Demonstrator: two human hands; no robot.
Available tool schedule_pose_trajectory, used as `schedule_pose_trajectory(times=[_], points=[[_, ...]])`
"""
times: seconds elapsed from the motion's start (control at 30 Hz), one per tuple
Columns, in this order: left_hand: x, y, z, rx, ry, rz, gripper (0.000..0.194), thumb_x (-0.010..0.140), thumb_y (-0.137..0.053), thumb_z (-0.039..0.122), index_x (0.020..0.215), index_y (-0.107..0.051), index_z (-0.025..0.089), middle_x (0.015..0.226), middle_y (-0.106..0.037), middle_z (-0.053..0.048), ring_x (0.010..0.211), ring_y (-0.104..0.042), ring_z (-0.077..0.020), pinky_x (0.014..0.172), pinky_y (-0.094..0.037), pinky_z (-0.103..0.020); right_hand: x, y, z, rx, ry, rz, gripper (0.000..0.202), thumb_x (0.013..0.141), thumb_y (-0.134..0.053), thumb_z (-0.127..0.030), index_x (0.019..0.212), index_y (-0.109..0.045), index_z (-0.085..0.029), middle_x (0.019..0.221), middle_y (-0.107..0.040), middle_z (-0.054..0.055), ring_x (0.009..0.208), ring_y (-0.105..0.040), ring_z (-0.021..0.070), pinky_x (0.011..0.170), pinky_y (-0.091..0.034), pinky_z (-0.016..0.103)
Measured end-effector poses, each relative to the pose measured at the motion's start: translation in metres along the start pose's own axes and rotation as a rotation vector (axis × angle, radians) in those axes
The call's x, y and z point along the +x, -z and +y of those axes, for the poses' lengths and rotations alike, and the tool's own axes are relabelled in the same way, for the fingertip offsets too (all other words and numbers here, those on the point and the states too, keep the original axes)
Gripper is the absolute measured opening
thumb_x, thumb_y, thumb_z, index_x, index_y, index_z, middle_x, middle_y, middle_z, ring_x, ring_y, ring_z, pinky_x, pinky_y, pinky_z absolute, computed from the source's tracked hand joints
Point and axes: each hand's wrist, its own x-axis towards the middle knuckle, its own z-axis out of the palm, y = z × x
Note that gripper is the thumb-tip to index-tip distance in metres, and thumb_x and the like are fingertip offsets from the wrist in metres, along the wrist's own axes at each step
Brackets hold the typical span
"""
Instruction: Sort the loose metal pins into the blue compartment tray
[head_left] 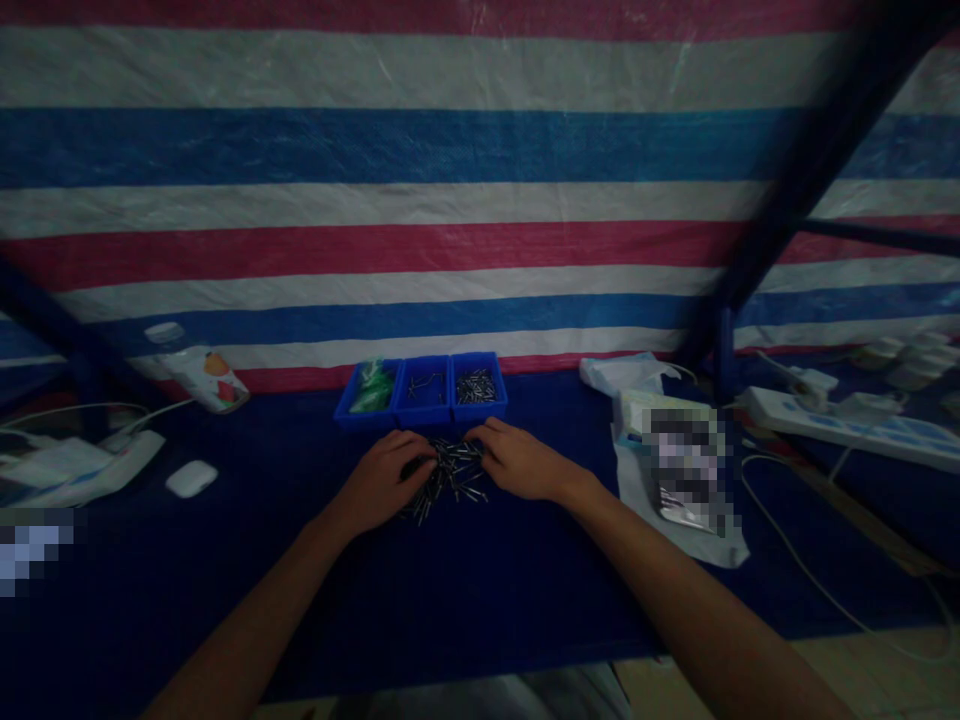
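A loose pile of thin, dark, shiny metal pins [450, 475] lies on the blue tabletop between my two hands. From the left, my left hand [386, 478] curls its fingers and thumb round the edge of the pile, with some pins in the gap. My right hand [521, 460] reaches in from the other side, fingers bent and close together at the pile's upper right. Whatever its fingertips grip is hidden. Just beyond the pile, a blue bin [478, 410] holds many similar small metal pieces.
Alongside stand a blue bin [421, 408] with a few bent pieces and another bin [345, 412] with green plastic packaging. A white case [192, 479] and a printed can [210, 380] lie left. A packet [690, 490] and a power strip [855, 425] with cables are right.
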Motion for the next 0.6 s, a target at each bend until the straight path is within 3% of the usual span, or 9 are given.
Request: schedule_pose_trajectory(times=[0.13, 0.33, 0.6], points=[[0.0001, -0.0003, -0.0004, 0.005, 0.006, 0.007, 0.020, 0.095, -0.049, 0.032, 0.100, -0.066, 0.021, 0.102, -0.065, -0.005, 0.098, -0.057, -0.0214, 0.090, -0.047, -0.041, 0.0011, 0.0020, -0.0001, -0.036, -0.029, 0.026, 0.033, 0.090, -0.041, -0.017, 0.117, -0.058, -0.012, 0.110, -0.059, 0.012, 0.101, -0.056, 0.0188, 0.094, -0.042, 0.033], [0.0003, -0.0002, -0.0010, 0.007, 0.001, 0.011, 0.019, 0.095, -0.050, 0.032, 0.099, -0.066, 0.022, 0.102, -0.065, -0.004, 0.097, -0.058, -0.0214, 0.090, -0.047, -0.040, 0.0024, 0.0063, -0.0003, -0.041, -0.087, 0.067, 0.024, 0.091, -0.039, -0.016, 0.096, -0.063, -0.014, 0.097, -0.059, 0.009, 0.094, -0.055, 0.0172, 0.090, -0.042, 0.031], [0.0004, 0.0007, 0.0000, 0.009, 0.002, 0.003, 0.020, 0.095, -0.048, 0.032, 0.099, -0.065, 0.022, 0.102, -0.065, -0.004, 0.097, -0.058, -0.0217, 0.089, -0.046, -0.040, 0.0040, 0.0027, 0.0014, 0.004, -0.071, 0.135, 0.024, 0.095, -0.040, -0.020, 0.101, -0.063, -0.014, 0.099, -0.059, 0.009, 0.088, -0.057, 0.0160, 0.085, -0.044, 0.031]])
